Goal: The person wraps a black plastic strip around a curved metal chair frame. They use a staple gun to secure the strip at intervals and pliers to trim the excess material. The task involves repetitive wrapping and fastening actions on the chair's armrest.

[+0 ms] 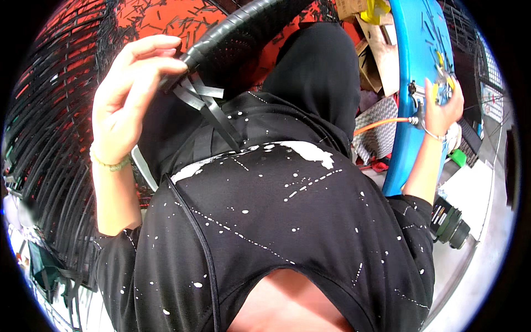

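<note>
My left hand (124,91) has its thumb and fingertips at the near end of a curved black piece (238,36) wrapped in flat plastic strip. Loose strip ends (207,102) hang crossed below that end, over my lap. Out to the right, my right hand (444,110) is at the blue table, thumb and fingers around the yellow handles of pliers (442,83); their jaws are too small to make out. Close beside this hand lies a metal air tool (418,105), joined by a fitting to an orange hose (379,125).
The blue table (406,50) stands along my right side, strip scraps on its top. Cut black scraps litter the red surface (146,19) ahead. Rows of black strips (61,122) fill the left. Cardboard (369,69) lies beside the table, and a black cylindrical object (454,228) sits at lower right.
</note>
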`<state>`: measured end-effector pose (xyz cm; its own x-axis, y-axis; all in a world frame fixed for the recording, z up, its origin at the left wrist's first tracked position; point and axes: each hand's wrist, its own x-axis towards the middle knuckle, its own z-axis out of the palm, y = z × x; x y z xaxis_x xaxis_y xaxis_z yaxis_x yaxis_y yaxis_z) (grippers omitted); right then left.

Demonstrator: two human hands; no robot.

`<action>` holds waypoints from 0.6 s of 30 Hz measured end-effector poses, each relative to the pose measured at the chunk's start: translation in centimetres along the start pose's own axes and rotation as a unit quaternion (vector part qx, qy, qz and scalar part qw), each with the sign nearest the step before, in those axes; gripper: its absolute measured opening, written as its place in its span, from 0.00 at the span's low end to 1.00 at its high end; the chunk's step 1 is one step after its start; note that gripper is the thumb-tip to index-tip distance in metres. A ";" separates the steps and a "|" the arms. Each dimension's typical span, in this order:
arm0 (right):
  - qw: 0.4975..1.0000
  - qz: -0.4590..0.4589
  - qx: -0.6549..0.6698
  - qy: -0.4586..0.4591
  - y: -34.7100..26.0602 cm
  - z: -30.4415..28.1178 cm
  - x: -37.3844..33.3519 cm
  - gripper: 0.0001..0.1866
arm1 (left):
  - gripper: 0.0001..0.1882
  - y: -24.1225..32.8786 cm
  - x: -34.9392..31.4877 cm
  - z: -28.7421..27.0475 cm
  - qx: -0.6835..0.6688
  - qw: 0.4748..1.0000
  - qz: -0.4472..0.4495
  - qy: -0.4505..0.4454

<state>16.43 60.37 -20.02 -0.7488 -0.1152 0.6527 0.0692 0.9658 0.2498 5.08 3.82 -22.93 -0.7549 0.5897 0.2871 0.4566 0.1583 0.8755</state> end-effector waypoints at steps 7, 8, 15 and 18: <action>0.799 0.504 -0.233 -0.233 14.5 -5.1 -23.3 0.52 | 0.03 2.9 2.7 -0.7 0.157 0.980 0.026 -0.122; 0.770 0.531 -0.255 -0.245 14.8 -5.4 -25.7 0.53 | 0.03 3.1 3.0 -0.3 0.161 0.978 0.018 -0.134; 0.794 0.466 -0.342 -0.187 12.4 -3.5 -26.7 0.51 | 0.04 3.9 3.8 -1.3 0.150 0.969 -0.001 -0.196; 0.889 0.383 -0.241 -0.073 12.4 -0.8 -19.8 0.48 | 0.05 2.9 2.9 -1.7 0.156 0.970 0.016 -0.185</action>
<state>32.63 74.41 -29.23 -0.4360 0.5983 0.6723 0.8431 0.5329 0.0725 3.45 4.64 -18.92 -0.5430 0.8334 0.1027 0.6415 0.3328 0.6912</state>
